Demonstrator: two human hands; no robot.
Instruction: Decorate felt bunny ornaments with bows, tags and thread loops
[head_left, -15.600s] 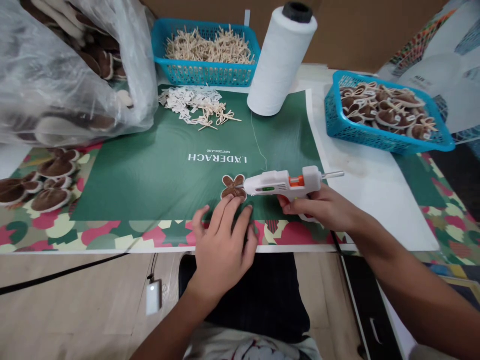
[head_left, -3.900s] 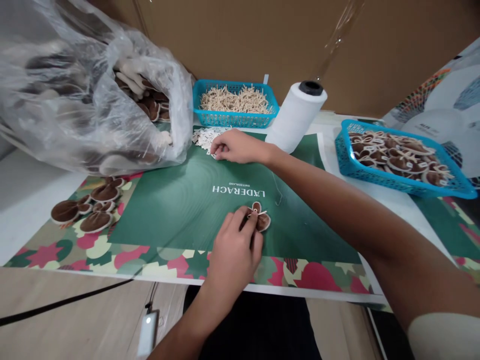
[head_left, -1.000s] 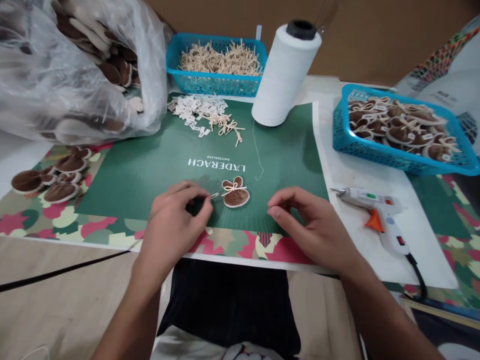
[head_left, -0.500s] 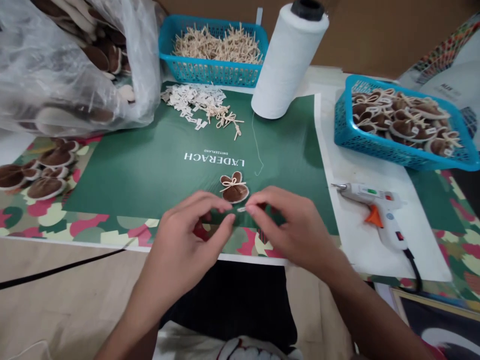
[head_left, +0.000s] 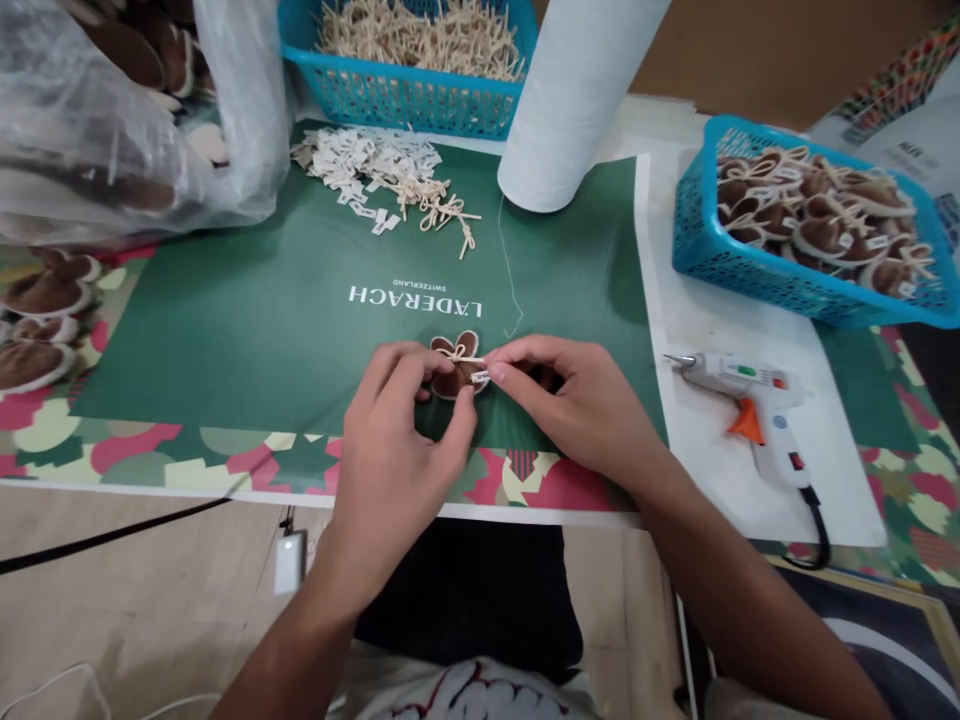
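Observation:
A small brown bunny-shaped piece (head_left: 448,384) with a pale edge and a cream bow (head_left: 459,354) lies on the green sheet (head_left: 285,330). My left hand (head_left: 412,420) is at its left and lower side, thumb and fingers curved around it with a gap between them. Between the thumb and forefinger of my right hand (head_left: 574,395) is a small white label (head_left: 479,377), held over the piece's right side. One end of the bow also reaches those fingertips.
White labels (head_left: 367,160) and loose bows (head_left: 442,208) lie behind. Blue baskets stand at the back (head_left: 420,95) and right (head_left: 810,275), beside a white thread cone (head_left: 570,100). A glue gun (head_left: 757,385) rests at right. A plastic bag (head_left: 247,120) and brown pieces (head_left: 37,355) are at left.
My right hand has brought the label from below the brown piece up onto its right side. My left hand has moved in around the piece. The camera view has shifted slightly.

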